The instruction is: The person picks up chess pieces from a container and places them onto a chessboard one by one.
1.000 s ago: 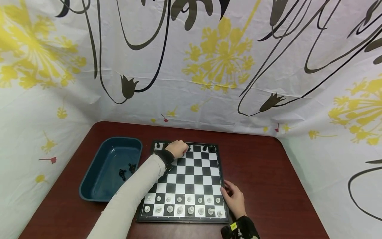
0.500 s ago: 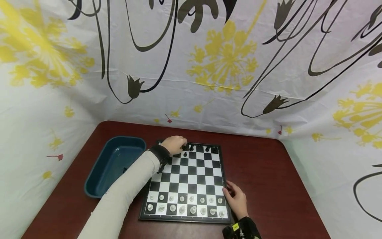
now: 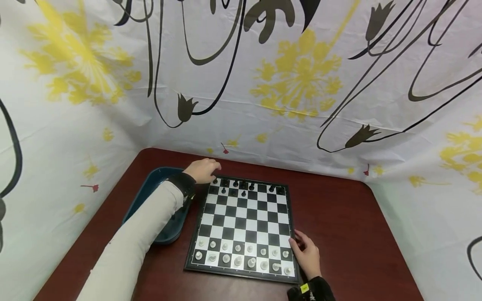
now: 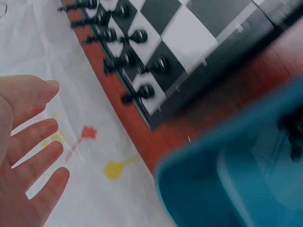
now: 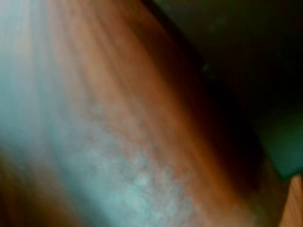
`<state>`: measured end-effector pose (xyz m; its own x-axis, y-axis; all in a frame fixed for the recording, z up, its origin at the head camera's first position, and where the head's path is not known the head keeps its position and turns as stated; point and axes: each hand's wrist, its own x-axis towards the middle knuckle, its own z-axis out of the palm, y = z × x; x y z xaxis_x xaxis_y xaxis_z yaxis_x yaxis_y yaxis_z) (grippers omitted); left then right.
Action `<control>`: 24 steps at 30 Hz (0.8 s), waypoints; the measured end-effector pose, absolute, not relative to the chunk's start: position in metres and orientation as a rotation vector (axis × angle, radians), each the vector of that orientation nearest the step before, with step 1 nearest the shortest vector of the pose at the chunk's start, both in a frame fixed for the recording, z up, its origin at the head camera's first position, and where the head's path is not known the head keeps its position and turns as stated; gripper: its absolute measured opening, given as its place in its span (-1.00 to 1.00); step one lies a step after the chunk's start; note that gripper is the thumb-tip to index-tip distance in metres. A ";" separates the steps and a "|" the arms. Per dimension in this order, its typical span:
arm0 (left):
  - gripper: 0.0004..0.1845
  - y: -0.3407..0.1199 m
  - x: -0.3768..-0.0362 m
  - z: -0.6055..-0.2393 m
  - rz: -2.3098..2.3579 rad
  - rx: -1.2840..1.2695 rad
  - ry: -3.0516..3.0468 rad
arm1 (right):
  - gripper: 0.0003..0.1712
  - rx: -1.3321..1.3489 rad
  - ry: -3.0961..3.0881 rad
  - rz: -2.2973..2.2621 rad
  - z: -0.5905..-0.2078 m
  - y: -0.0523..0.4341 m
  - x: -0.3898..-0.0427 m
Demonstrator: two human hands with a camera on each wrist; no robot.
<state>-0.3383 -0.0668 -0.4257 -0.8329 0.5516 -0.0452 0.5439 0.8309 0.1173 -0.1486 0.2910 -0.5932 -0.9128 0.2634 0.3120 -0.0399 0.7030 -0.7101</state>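
Chessboard lies flat, perhaps steadied by right hand at its edge, grip unclear; left hand, fingers parted, appears empty.

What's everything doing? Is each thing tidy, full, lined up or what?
Chessboard: unfolded flat
White pieces: filling the nearest two rows
Black pieces: standing in the farthest two rows, with gaps
Blue bin: lidless, dark pieces inside
Left grip: spread apart, holding nothing
Right grip: at the chessboard's right edge
Curtain: hanging, wrinkled
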 end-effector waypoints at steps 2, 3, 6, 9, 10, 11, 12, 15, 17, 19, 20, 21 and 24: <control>-0.62 -0.077 -0.338 -0.423 0.159 0.862 2.938 | -0.62 -0.191 -2.530 1.060 -0.594 0.292 -0.149; -0.62 -0.082 -0.337 -0.422 0.166 0.851 2.940 | -0.62 -0.200 -2.535 1.059 -0.594 0.292 -0.149; -0.62 -0.098 -0.336 -0.420 0.194 0.820 2.946 | -0.61 -0.224 -2.555 1.048 -0.595 0.291 -0.150; -0.61 -0.113 -0.332 -0.419 0.226 0.781 2.943 | -0.61 -0.234 -2.562 1.054 -0.594 0.289 -0.150; -0.61 -0.118 -0.331 -0.419 0.235 0.779 2.941 | -0.60 -0.238 -2.563 1.053 -0.595 0.289 -0.150; -0.61 -0.123 -0.329 -0.419 0.252 0.771 2.937 | -0.60 -0.243 -2.563 1.054 -0.594 0.289 -0.150; -0.61 -0.127 -0.328 -0.419 0.265 0.769 2.935 | -0.60 -0.247 -2.561 1.057 -0.595 0.289 -0.150; -0.62 -0.141 -0.323 -0.423 0.306 0.750 2.937 | -0.61 -0.256 -2.562 1.053 -0.594 0.288 -0.150; -0.62 -0.149 -0.321 -0.429 0.324 0.724 2.939 | -0.61 -0.261 -2.564 1.055 -0.595 0.288 -0.150; -0.62 -0.157 -0.319 -0.436 0.335 0.700 2.937 | -0.61 -0.261 -2.564 1.062 -0.595 0.288 -0.150; -0.62 -0.161 -0.318 -0.440 0.339 0.687 2.933 | -0.61 -0.261 -2.562 1.068 -0.594 0.288 -0.150; -0.63 -0.164 -0.317 -0.443 0.344 0.677 2.928 | -0.62 -0.261 -2.560 1.072 -0.594 0.288 -0.150; -0.64 -0.172 -0.314 -0.452 0.362 0.654 2.920 | -0.62 -0.265 -2.559 1.078 -0.594 0.287 -0.151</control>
